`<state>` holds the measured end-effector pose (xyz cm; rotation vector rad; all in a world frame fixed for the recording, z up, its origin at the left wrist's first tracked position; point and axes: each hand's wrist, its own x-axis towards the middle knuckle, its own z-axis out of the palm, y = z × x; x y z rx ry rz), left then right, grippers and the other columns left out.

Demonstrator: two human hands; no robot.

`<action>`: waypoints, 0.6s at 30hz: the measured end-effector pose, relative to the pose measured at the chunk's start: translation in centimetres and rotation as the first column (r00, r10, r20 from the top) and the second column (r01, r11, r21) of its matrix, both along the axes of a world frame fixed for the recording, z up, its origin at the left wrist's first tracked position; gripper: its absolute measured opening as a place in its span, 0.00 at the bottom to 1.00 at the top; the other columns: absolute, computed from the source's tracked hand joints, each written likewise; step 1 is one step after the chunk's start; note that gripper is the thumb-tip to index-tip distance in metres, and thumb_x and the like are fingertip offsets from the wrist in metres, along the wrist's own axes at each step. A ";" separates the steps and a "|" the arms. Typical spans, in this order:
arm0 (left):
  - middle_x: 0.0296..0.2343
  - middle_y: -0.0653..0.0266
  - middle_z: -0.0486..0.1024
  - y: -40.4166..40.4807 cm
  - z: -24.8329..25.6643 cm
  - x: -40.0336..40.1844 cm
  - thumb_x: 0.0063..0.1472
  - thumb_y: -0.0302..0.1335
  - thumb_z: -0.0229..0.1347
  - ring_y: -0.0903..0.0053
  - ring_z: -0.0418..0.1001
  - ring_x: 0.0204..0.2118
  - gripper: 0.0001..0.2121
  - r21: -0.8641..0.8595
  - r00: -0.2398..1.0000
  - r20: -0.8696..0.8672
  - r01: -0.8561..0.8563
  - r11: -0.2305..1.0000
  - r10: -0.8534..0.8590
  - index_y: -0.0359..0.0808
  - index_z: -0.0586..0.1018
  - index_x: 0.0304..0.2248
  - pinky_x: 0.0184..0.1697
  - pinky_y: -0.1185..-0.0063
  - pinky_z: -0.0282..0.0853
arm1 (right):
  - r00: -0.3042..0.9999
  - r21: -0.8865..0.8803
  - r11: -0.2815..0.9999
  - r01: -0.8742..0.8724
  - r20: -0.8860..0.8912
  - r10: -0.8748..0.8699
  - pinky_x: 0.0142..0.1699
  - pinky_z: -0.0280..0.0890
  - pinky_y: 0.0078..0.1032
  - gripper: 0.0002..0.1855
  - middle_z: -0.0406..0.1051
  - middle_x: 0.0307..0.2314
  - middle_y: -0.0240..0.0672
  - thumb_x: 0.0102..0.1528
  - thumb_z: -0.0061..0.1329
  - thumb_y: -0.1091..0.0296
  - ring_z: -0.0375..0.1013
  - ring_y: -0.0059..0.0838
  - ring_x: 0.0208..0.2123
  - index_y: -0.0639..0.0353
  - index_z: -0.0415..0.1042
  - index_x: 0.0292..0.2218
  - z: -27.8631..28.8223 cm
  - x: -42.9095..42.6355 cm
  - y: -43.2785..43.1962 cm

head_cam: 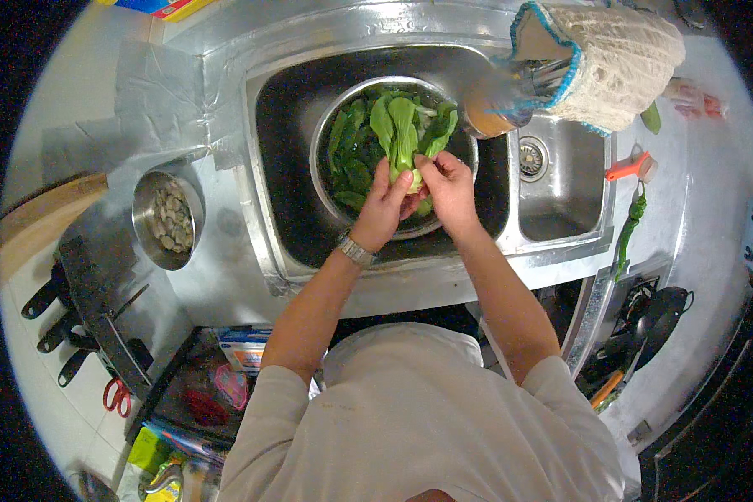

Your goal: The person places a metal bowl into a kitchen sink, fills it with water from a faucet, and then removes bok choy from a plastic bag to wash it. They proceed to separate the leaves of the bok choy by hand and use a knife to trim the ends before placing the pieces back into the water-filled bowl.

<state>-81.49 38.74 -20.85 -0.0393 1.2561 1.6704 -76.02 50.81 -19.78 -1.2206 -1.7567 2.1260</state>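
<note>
A head of bok choy (403, 135) stands leaves-up in both my hands, above a large round metal bowl (314, 154). My left hand (383, 204), with a metal-band watch on its wrist, holds the pale base from the left. At the right side of the base, my right hand (448, 191) grips with thumb and fingers; whether it has hold of a single stalk is unclear. More green leaves (354, 172) lie in the bowl, apparently in water. The bowl sits inside the large basin of a steel sink (276, 182). My fingers hide part of the bok choy's base.
Right of the bowl are a blurred brownish container (492, 119), a cream cloth (630, 66) and a smaller basin (561, 210). An orange-handled tool (627, 168) and green chillies (630, 226) lie farther right. A steel bowl (141, 219) of pale pieces, a knife rack (94, 307) and red scissors (118, 396) are left.
</note>
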 end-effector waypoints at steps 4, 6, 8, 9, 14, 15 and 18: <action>0.28 0.71 0.70 0.4 0.6 0.4 0.67 0.41 0.44 0.87 0.65 0.24 0.18 -0.045 0.990 0.106 -0.092 0.995 0.096 0.42 0.61 0.51 0.23 0.88 0.60 | 0.996 -0.101 0.993 0.057 -0.061 -0.063 0.29 0.64 0.17 0.10 0.73 0.25 0.29 0.53 0.53 0.66 0.70 0.17 0.25 0.63 0.72 0.35 -0.6 0.3 -0.5; 0.27 0.71 0.70 0.0 0.6 0.1 0.67 0.43 0.43 0.86 0.64 0.23 0.18 -0.030 0.990 0.127 -0.054 0.998 0.057 0.42 0.63 0.49 0.22 0.87 0.58 | 0.992 -0.240 0.965 -0.108 -0.083 0.091 0.31 0.65 0.18 0.12 0.73 0.27 0.28 0.53 0.54 0.67 0.70 0.18 0.26 0.62 0.72 0.37 0.1 0.9 1.0; 0.25 0.72 0.69 -0.6 0.4 -0.5 0.67 0.45 0.41 0.86 0.62 0.21 0.17 0.000 0.990 0.140 0.004 1.000 -0.004 0.42 0.66 0.46 0.20 0.86 0.56 | 0.961 -0.163 0.949 -0.268 -0.114 0.252 0.33 0.65 0.18 0.12 0.73 0.26 0.27 0.51 0.56 0.67 0.70 0.18 0.27 0.61 0.73 0.37 1.0 0.9 1.9; 0.24 0.73 0.68 -0.5 0.4 -0.4 0.67 0.45 0.41 0.86 0.61 0.20 0.16 0.009 0.990 0.138 -0.016 1.000 0.015 0.42 0.66 0.44 0.20 0.86 0.55 | 0.935 -0.122 0.930 -0.347 -0.125 0.332 0.34 0.65 0.19 0.12 0.73 0.26 0.27 0.51 0.56 0.67 0.70 0.18 0.28 0.60 0.73 0.37 1.6 0.8 2.1; 0.24 0.73 0.68 0.4 0.3 0.0 0.67 0.46 0.40 0.87 0.60 0.19 0.16 0.077 0.975 0.201 -0.108 0.991 0.090 0.43 0.68 0.41 0.19 0.87 0.55 | 0.946 0.180 0.932 -0.314 -0.026 0.323 0.40 0.67 0.23 0.15 0.72 0.34 0.36 0.48 0.59 0.68 0.73 0.28 0.33 0.62 0.73 0.37 1.0 1.4 1.3; 0.23 0.73 0.67 0.4 0.1 0.1 0.67 0.45 0.41 0.87 0.60 0.19 0.15 0.064 0.973 0.207 -0.122 0.991 0.106 0.43 0.67 0.42 0.19 0.87 0.54 | 0.945 0.280 0.912 -0.299 -0.043 0.323 0.40 0.67 0.24 0.15 0.72 0.34 0.37 0.48 0.58 0.68 0.73 0.30 0.33 0.62 0.73 0.37 1.1 1.5 1.0; 0.22 0.73 0.66 0.8 -0.2 0.6 0.67 0.44 0.42 0.87 0.59 0.19 0.15 0.007 0.967 0.209 -0.152 0.988 0.147 0.43 0.66 0.45 0.19 0.87 0.52 | 0.943 0.562 0.791 -0.243 -0.053 0.328 0.40 0.69 0.30 0.14 0.72 0.34 0.42 0.49 0.57 0.69 0.73 0.39 0.36 0.62 0.73 0.37 1.9 1.3 -0.1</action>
